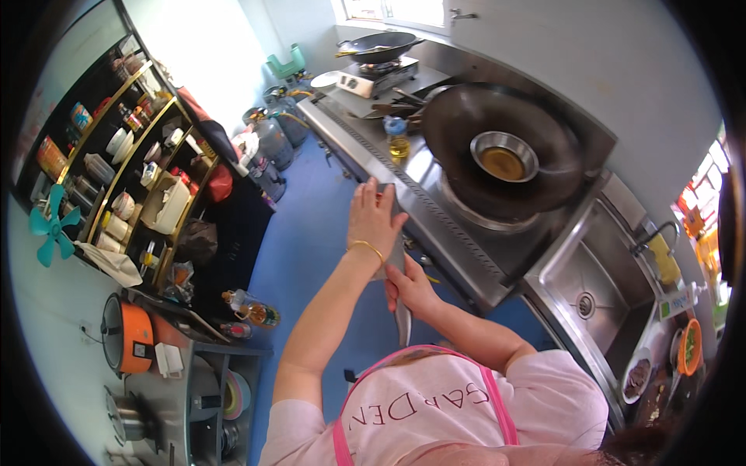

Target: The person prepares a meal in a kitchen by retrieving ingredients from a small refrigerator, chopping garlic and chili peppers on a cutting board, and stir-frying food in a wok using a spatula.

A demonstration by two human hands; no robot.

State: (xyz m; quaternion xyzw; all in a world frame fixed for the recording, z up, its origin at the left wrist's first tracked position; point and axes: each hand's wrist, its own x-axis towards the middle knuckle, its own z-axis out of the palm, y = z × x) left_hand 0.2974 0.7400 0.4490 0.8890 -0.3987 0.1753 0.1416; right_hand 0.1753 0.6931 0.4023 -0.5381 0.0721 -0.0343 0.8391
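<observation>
In the middle, my right hand (415,288) grips a cleaver (397,247) where the grey metal blade meets the handle, and the curved handle points down toward my body. My left hand (376,215), a gold-coloured bangle at its wrist, lies over the blade with its fingers stretched forward. Something small and red (380,199) shows between its fingers and the blade; what it is cannot be told. Both hands are above the blue floor, beside the front edge of the steel stove counter (434,209).
A large wok (460,140) holds a metal bowl (527,156) of brownish liquid. Near it stand an oil bottle (398,140) and a smaller wok (382,49) on a gas burner. A steel sink (583,279) is right; gas cylinders (271,140) and shelves (125,169) are left.
</observation>
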